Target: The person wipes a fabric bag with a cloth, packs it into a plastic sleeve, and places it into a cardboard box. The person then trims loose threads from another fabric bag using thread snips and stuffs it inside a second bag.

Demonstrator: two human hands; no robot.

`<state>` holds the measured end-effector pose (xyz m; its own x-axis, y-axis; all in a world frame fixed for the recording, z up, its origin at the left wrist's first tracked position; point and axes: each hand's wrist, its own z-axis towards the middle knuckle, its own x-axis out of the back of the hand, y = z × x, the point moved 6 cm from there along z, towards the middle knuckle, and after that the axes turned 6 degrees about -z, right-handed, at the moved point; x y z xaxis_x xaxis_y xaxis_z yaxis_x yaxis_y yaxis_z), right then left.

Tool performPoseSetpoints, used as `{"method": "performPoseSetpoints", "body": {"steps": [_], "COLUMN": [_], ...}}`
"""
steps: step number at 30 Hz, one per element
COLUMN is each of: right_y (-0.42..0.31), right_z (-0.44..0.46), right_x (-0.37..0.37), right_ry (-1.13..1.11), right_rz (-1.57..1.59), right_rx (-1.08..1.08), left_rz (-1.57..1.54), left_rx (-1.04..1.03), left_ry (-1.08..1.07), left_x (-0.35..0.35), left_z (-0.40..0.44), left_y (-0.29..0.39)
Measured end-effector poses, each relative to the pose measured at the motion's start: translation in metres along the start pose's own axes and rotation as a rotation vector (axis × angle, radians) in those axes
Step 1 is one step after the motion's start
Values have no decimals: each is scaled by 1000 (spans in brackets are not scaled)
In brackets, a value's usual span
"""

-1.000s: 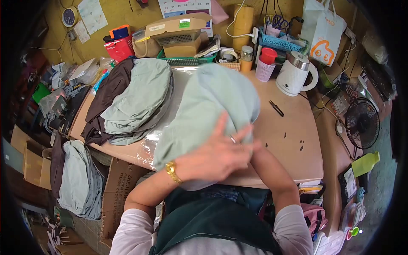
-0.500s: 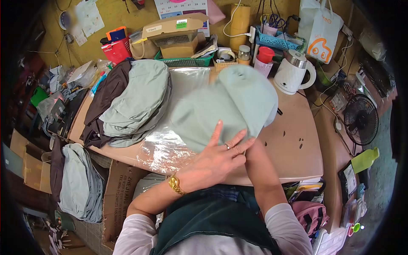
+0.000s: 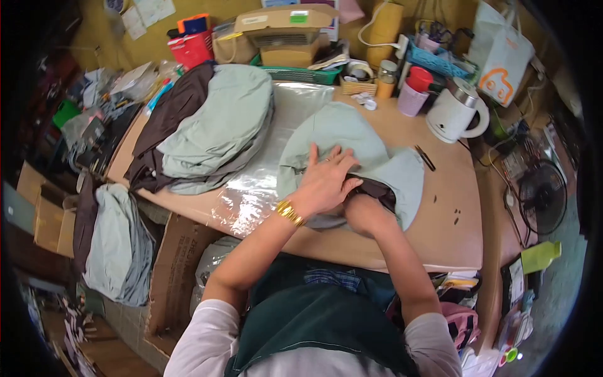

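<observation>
A pale grey-green fabric hat (image 3: 333,129) lies on the table in front of me, with a dark lining (image 3: 380,191) showing at its opening. Across the top of the hat my left hand (image 3: 328,179) is laid, fingers spread and pressing on the cloth. My right hand (image 3: 367,212) reaches into the opening by the dark lining, so its fingers are hidden. To the left, a stack of similar grey-green cloth pieces (image 3: 220,125) lies beside dark brown ones (image 3: 179,103).
Clear plastic sheeting (image 3: 251,188) covers part of the table left of the hat. Black tweezers (image 3: 425,158) lie at its right. A white kettle (image 3: 449,116), a pink cup (image 3: 411,100) and a cardboard box (image 3: 286,22) stand along the back. More folded cloth (image 3: 116,251) hangs at lower left.
The hat has come down onto the table and turned so that its dark lining shows. My right hand has moved into its opening, while my left hand has shifted up onto the cloth.
</observation>
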<state>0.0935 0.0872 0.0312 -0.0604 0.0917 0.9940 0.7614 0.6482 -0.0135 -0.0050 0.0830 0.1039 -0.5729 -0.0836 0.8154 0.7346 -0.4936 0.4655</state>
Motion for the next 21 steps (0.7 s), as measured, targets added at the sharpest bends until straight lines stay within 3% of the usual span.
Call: {"method": "performPoseSetpoints", "body": {"steps": [2, 4, 5, 7, 8, 10, 15, 21], "right_y": [-15, -23, -29, -29, -37, -48, -79, -54], "right_z": [-33, -59, -64, -69, -66, -56, -35, -43], "right_x": [1, 23, 34, 46, 38, 31, 22, 12], "right_ry": [65, 224, 216, 173, 157, 416, 575, 700], "right_rz": [-63, 374, 381, 774, 782, 1025, 953, 894], "right_rx": [4, 130, 143, -31, -24, 13, 180, 16], "left_rz": [68, 131, 140, 136, 135, 104, 43, 55], "left_rx": [51, 97, 47, -3, 15, 5, -21, -16], "left_ry": [-54, -134, -86, -25, -31, -12, 62, 55], "left_x": [-56, -78, -77, -77, -78, -78, -81, -80], "left_z": [-8, -18, -20, -20, -21, -21, -22, -22], "left_y": [-50, -68, -67, -66, -67, -68, -73, -74]}}
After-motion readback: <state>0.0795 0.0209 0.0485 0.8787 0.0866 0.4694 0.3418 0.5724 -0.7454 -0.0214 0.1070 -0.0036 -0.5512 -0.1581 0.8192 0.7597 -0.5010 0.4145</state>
